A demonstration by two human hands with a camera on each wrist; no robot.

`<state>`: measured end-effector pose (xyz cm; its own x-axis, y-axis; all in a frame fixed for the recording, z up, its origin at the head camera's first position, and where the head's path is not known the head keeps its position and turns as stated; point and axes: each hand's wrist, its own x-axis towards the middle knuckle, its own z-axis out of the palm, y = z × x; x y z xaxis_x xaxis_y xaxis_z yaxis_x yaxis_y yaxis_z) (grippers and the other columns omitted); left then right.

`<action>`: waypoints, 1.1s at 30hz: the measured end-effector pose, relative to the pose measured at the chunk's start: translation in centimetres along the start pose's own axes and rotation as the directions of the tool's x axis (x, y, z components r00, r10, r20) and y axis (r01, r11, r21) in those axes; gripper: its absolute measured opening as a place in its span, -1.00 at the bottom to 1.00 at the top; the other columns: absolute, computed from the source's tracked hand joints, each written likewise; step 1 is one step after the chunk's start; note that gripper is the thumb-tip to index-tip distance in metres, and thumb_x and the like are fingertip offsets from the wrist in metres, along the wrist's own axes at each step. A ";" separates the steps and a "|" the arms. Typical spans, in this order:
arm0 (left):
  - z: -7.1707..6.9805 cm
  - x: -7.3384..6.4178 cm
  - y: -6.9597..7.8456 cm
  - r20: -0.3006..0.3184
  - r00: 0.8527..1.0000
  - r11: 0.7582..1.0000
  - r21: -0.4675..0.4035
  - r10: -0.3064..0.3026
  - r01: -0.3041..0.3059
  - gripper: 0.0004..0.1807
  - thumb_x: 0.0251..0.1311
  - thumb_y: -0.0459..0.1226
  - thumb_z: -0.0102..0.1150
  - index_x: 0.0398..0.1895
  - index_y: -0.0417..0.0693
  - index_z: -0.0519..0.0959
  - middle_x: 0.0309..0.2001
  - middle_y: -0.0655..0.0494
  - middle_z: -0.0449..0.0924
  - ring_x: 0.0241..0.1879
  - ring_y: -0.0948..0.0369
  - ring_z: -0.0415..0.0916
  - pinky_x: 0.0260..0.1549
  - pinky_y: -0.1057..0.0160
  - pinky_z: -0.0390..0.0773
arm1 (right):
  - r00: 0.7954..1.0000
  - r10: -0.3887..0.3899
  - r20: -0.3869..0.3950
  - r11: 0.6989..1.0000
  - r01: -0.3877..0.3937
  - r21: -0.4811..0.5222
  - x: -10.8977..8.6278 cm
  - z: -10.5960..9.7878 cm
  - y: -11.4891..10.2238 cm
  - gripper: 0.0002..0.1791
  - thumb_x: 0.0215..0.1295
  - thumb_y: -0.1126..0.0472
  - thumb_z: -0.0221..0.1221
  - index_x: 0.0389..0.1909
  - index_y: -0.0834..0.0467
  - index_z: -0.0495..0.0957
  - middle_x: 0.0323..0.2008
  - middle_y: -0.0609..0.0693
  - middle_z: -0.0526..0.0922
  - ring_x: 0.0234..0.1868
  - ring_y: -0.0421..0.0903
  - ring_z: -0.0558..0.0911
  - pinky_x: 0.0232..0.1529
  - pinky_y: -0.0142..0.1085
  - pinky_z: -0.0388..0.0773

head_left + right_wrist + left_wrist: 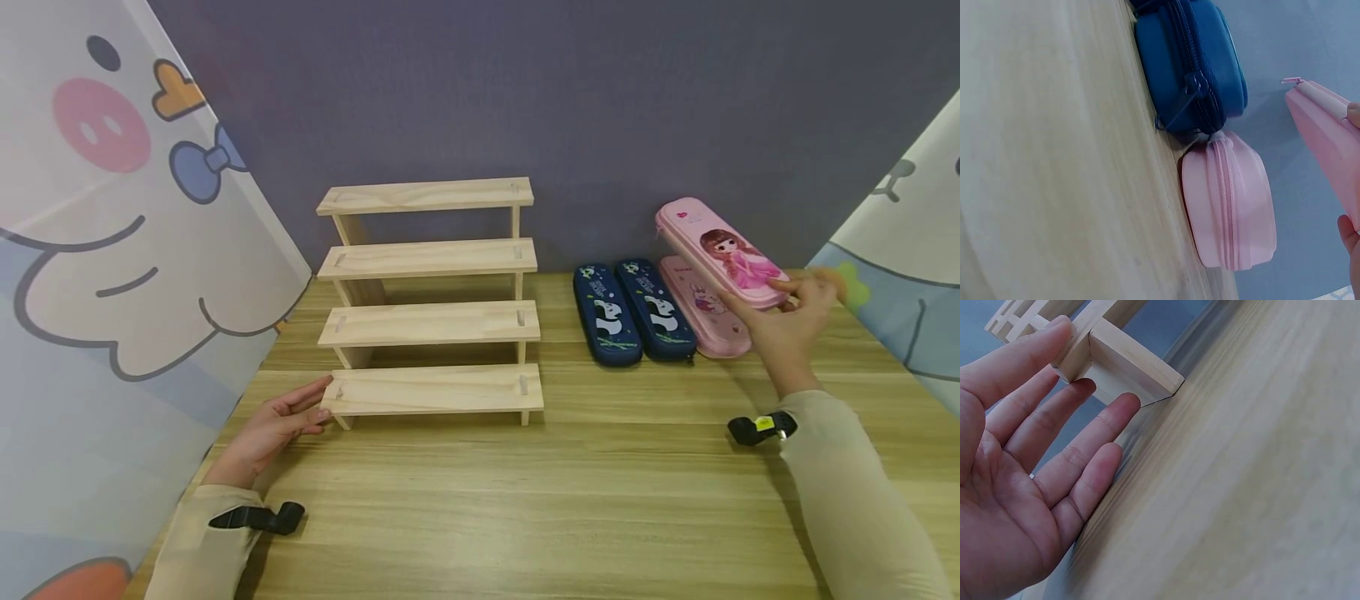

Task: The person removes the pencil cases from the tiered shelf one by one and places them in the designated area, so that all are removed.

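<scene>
A stepped wooden display rack (429,323) with several shelves stands on the table. My left hand (273,429) is at the left end of its lowest shelf, thumb at the front corner and index fingertip near the back corner. In the left wrist view its other fingers (1082,450) stretch out loosely below the shelf end. My right hand (795,321) grips the near end of a pink pencil case (720,250) with a doll-like girl on its lid. That case is raised and tilted over another pink pencil case (708,312) with a bunny print.
Two dark blue panda pencil cases (607,317) lie side by side left of the lower pink one, right of the rack. A grey-blue wall panel (585,108) rises behind. Cartoon-printed panels (97,250) flank the wooden table (480,508).
</scene>
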<state>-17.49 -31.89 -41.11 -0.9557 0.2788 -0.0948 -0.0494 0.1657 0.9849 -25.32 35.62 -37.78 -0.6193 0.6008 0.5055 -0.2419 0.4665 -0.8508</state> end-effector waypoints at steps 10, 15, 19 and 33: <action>0.0 0.0 0.1 -0.009 1.000 1.000 0.015 -0.004 0.004 -0.41 0.41 -0.35 0.15 0.48 0.04 0.33 0.26 0.34 0.40 0.01 0.40 0.57 -0.12 0.32 0.62 | 0.996 0.044 -0.077 0.999 -0.043 0.006 0.8 -0.7 0.7 -0.53 -0.19 0.25 0.62 -0.32 0.16 0.51 0.13 -0.21 0.28 0.08 -0.27 0.30 -0.10 -0.45 0.41; -0.1 -0.1 0.3 -0.007 1.000 1.000 0.027 0.004 -0.004 -0.41 0.41 -0.35 0.14 0.48 0.06 0.33 0.35 0.17 0.32 0.02 0.42 0.55 -0.12 0.32 0.62 | 0.991 0.088 -0.102 0.996 -0.088 0.006 1.2 -0.9 1.0 -0.52 -0.19 0.24 0.63 -0.36 0.00 0.49 0.12 -0.21 0.28 0.01 -0.28 0.36 -0.06 -0.46 0.45; -0.1 0.0 0.2 -0.004 1.000 1.000 0.023 0.002 -0.001 -0.40 0.41 -0.34 0.15 0.49 0.01 0.30 0.20 0.46 0.42 0.03 0.44 0.54 -0.11 0.32 0.62 | 0.989 0.118 -0.086 0.993 -0.119 -0.005 1.3 -1.3 1.1 -0.53 -0.14 0.22 0.61 -0.35 0.01 0.46 0.13 -0.19 0.25 0.02 -0.26 0.38 0.04 -0.47 0.48; 0.0 -0.1 0.3 -0.007 1.000 1.000 0.019 -0.009 0.009 -0.39 0.42 -0.37 0.12 0.51 -0.08 0.25 0.40 0.11 0.26 0.04 0.46 0.52 -0.12 0.32 0.62 | 0.991 0.105 -0.088 0.992 -0.097 0.082 0.4 -2.0 -0.1 -0.57 -0.11 0.41 0.54 -0.40 0.18 0.42 0.21 -0.10 0.25 0.19 -0.18 0.37 0.16 -0.46 0.44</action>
<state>-17.36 -31.86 -40.76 -0.9572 0.2707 -0.1025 -0.0526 0.1857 0.9812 -24.06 37.13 -37.20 -0.5731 0.7010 0.4244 -0.2412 0.3507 -0.9049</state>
